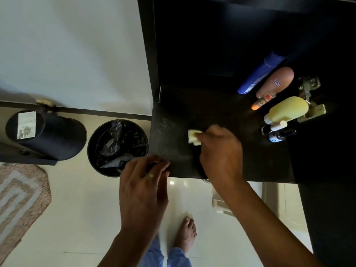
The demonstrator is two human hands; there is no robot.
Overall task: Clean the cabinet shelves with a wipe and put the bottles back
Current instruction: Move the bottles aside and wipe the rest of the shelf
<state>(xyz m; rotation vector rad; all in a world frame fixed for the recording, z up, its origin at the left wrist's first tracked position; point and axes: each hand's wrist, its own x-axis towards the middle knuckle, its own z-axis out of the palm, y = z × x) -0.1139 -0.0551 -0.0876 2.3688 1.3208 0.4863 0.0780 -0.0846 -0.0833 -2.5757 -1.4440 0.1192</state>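
Wipe (194,137) was pinched in your right hand (221,155), a pale folded bit poking out past the fingertips and pressed flat on the dusty black shelf (173,143). Your left hand (142,187) sat at the near left edge of that shelf, fingers curled over the lip; couldn't tell if it was actually holding anything. Bottles were bunched on the far right of the shelf: a blue tube (260,74), a tan bottle with an orange cap (273,85), a yellow bottle (287,110) and a small dark bottle (279,134) nearest you, all well apart from the wipe. Left of the cabinet, on the floor, stood a round bin with a black liner (117,147).
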